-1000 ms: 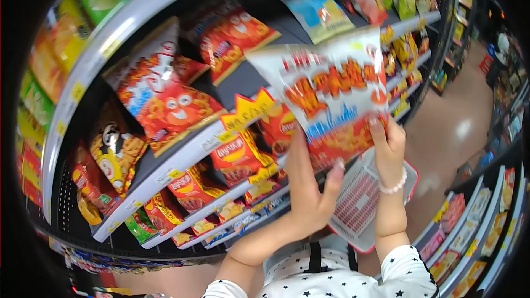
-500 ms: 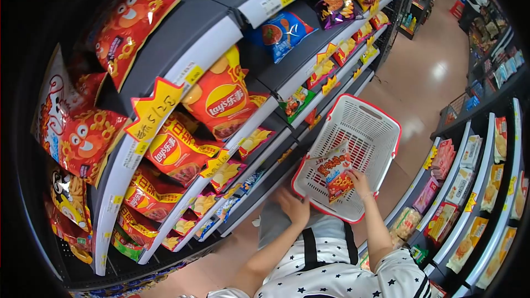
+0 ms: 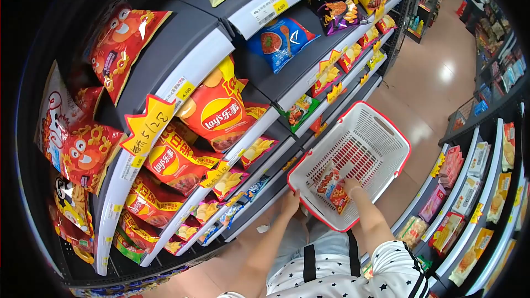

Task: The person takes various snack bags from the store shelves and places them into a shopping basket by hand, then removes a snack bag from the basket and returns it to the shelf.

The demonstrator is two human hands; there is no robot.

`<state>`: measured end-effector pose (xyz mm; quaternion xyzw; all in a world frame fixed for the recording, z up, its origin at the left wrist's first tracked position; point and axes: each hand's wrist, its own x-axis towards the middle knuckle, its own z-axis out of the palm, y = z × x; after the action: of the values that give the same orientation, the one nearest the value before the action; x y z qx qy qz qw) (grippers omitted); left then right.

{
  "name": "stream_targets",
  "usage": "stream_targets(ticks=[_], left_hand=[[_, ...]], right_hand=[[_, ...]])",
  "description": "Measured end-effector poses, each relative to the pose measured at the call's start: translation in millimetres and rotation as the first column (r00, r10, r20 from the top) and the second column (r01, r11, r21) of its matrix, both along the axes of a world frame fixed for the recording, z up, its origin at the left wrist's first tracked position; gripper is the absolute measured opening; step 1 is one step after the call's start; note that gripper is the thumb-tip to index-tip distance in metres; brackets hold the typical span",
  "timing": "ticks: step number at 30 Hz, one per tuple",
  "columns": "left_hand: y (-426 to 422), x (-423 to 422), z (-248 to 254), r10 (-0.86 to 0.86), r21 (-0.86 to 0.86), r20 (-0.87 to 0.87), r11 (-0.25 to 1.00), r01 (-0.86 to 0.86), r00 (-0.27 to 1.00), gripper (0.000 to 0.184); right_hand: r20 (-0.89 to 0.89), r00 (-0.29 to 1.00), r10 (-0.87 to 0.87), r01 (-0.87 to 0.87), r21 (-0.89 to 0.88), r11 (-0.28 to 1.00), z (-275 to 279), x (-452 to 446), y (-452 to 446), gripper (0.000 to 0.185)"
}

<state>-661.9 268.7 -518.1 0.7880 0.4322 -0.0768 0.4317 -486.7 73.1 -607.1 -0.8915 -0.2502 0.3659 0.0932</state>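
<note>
A white basket (image 3: 381,138) with a red rim hangs low before me, tilted. Inside it, near its lower left end, lies a white and red snack bag (image 3: 331,185). My right hand (image 3: 352,186) reaches into the basket, its fingers closed on the right edge of that bag. At the basket's lower left corner is my left hand (image 3: 291,201), with fingers at the red rim; its grip is partly hidden by the basket wall.
Curved shelves (image 3: 207,55) with snack bags fill the left side, among them a red Lay's bag (image 3: 221,111) and a blue bag (image 3: 280,41). Lower shelves (image 3: 461,187) with packaged food stand at the right. A tiled aisle floor (image 3: 425,88) runs between them.
The snack bag, first held up in front of the shelves with both hands, has gone down into the basket with my right hand. My left hand has moved to the basket's rim.
</note>
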Motion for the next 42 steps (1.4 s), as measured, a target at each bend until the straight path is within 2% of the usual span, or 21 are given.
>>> stream_targets(ticks=[1,3,4,7,9,10,11,13,15,16,18,20,21,24,26,29,32,33,35,39,42], left_hand=[[4.1,3.2,10.8,-0.028,0.022,0.036,0.999,0.027,0.999,0.042],[13.4,2.9,-2.6,-0.087,0.034,-0.023,0.996,0.088,0.996,0.042],[10.7,0.6,-11.2,-0.072,0.052,0.023,0.996,0.071,0.997,0.043],[7.8,0.1,-10.5,-0.011,-0.048,0.125,0.999,0.017,0.992,0.042],[10.0,-3.2,-17.9,-0.029,-0.023,0.077,0.999,0.031,0.997,0.051],[2.6,-1.0,1.1,0.064,0.104,0.094,0.992,-0.074,0.993,0.056],[-8.6,-2.4,28.6,0.157,0.223,0.121,0.958,-0.181,0.980,0.063],[-6.2,-8.2,45.1,0.113,0.230,0.354,0.952,-0.204,0.928,0.069],[-2.7,-4.2,97.0,0.044,0.255,0.564,0.941,-0.224,0.825,0.059],[3.7,4.2,124.6,-0.004,0.276,0.676,0.929,-0.248,0.737,0.057],[20.1,22.8,199.6,-0.177,0.403,0.814,0.858,-0.318,0.553,0.051],[49.7,39.8,282.2,-0.426,0.578,0.811,0.689,-0.437,0.401,0.049],[66.1,45.0,318.8,-0.541,0.634,0.770,0.586,-0.505,0.339,0.049],[103.5,57.3,426.0,-0.559,0.756,0.613,0.208,-0.621,0.559,0.039],[129.7,67.1,458.0,-0.469,0.783,0.578,0.091,-0.615,0.668,0.045],[148.2,74.0,468.6,-0.305,0.774,0.615,0.058,-0.630,0.727,0.053],[151.4,73.8,464.3,-0.219,0.750,0.659,0.122,-0.650,0.719,0.068],[152.5,76.2,463.2,-0.150,0.717,0.697,0.159,-0.679,0.701,0.072],[153.5,78.8,462.8,-0.112,0.713,0.698,0.198,-0.672,0.707,0.077],[149.6,79.2,464.2,-0.072,0.701,0.706,0.208,-0.682,0.704,0.075],[149.2,76.2,464.4,-0.090,0.706,0.701,0.229,-0.670,0.707,0.073]], right_hand=[[0.002,1.000,0.009,-0.009,0.006,1.000,-6.0,-7.0,-1.6,0.043],[0.131,0.978,-0.161,0.171,-0.069,0.983,-3.7,-20.7,1.9,0.050],[0.187,0.974,-0.131,0.147,-0.077,0.986,-5.5,-25.8,2.8,0.059],[0.100,0.973,-0.207,0.216,-0.087,0.972,6.3,-26.3,7.4,0.058],[0.166,0.958,-0.233,0.242,-0.039,0.969,-13.9,-33.0,0.9,0.060],[0.222,0.946,-0.236,0.244,-0.011,0.970,-30.9,-31.4,0.1,0.065],[0.229,0.929,-0.290,0.284,0.061,0.957,-17.5,-30.3,5.9,0.066],[0.253,0.908,-0.333,0.303,0.152,0.941,15.4,-23.4,21.5,0.067],[0.233,0.881,-0.412,0.232,0.547,0.804,48.9,-15.6,41.1,0.059],[0.178,0.879,-0.442,0.195,0.712,0.674,90.5,-8.7,60.4,0.050],[0.265,0.853,-0.451,-0.064,0.909,0.413,201.4,-5.1,100.3,0.042],[0.224,0.824,-0.520,-0.175,0.974,0.143,305.5,-8.2,136.4,0.031],[0.312,0.792,-0.525,-0.324,0.943,0.072,351.4,-6.7,149.8,0.028],[0.470,0.670,-0.574,-0.612,0.788,-0.068,487.3,-13.8,198.1,0.021],[0.543,0.653,-0.529,-0.665,0.745,-0.055,533.5,-3.4,245.2,0.025],[0.583,0.615,-0.532,-0.709,0.704,-0.048,562.9,9.8,305.2,0.034],[0.655,0.493,-0.572,-0.682,0.699,0.213,564.7,13.3,335.9,0.066],[0.668,0.480,-0.568,-0.697,0.684,0.215,565.8,11.7,334.5,0.066],[0.596,0.700,-0.393,-0.543,0.802,0.250,566.5,9.6,326.0,0.069],[0.726,0.494,-0.478,-0.653,0.673,0.347,558.6,20.1,330.4,0.058],[0.685,0.570,-0.455,-0.602,0.724,0.336,558.3,23.4,330.1,0.039]])
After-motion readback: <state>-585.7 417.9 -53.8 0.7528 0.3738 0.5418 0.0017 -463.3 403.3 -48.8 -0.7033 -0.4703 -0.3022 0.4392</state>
